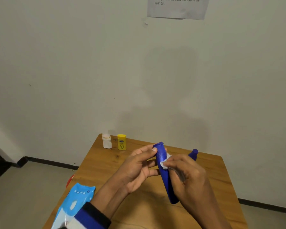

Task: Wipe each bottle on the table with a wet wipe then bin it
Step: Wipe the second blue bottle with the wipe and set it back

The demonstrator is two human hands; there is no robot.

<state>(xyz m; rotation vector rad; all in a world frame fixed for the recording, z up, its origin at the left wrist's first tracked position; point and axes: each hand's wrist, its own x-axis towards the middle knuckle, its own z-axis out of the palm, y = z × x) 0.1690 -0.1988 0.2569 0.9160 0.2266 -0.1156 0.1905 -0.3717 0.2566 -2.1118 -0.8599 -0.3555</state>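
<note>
I hold a tall blue bottle tilted above the wooden table. My left hand grips its upper part, thumb near the cap end. My right hand presses a crumpled white wet wipe against the bottle's side, fingers curled round it. Behind my right hand the top of a second blue bottle shows. A small white bottle and a yellow bottle stand upright at the table's far left corner.
A light-blue wet wipe pack lies at the table's near left edge. Something red peeks out below the left edge. The table stands against a pale wall with an instruction sheet taped high up.
</note>
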